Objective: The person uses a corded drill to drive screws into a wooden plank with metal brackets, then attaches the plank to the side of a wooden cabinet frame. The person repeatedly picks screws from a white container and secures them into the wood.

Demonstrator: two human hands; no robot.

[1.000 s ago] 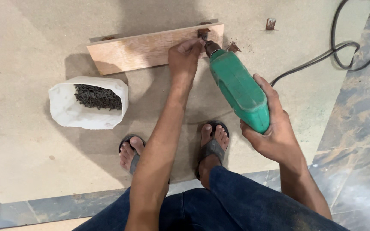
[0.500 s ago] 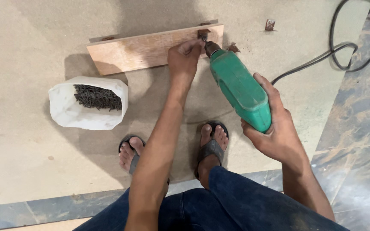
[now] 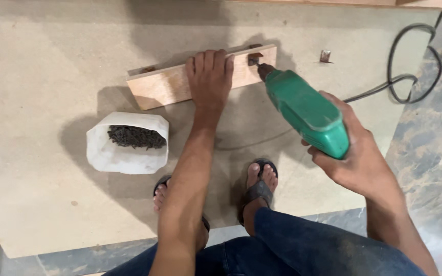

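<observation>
At the left, a white bag with its mouth rolled open sits on the beige board, holding a heap of dark screws; it stands near the person's feet, well apart from both hands.

Just beyond and right of it lies the wooden strip, set at a slant across the far middle of the board. The left hand lies flat on it, palm down and fingers spread, pinning it to the board rather than closing around it.

Further right, the right hand is wrapped tight around the grip of a green electric drill, whose nose points at the strip's right end.

By the look of it, the step in hand is driving a fastener at that end. The next move seems to call for firm downward pressure from the flat hand while the drill stays in line with the fastener.

The bit and whatever it meets are lost in shadow, so contact cannot be told. The trigger finger is hidden behind the drill body. The black cable loops away at the far right, running towards the top edge. A small metal bracket lies just past the strip.
</observation>
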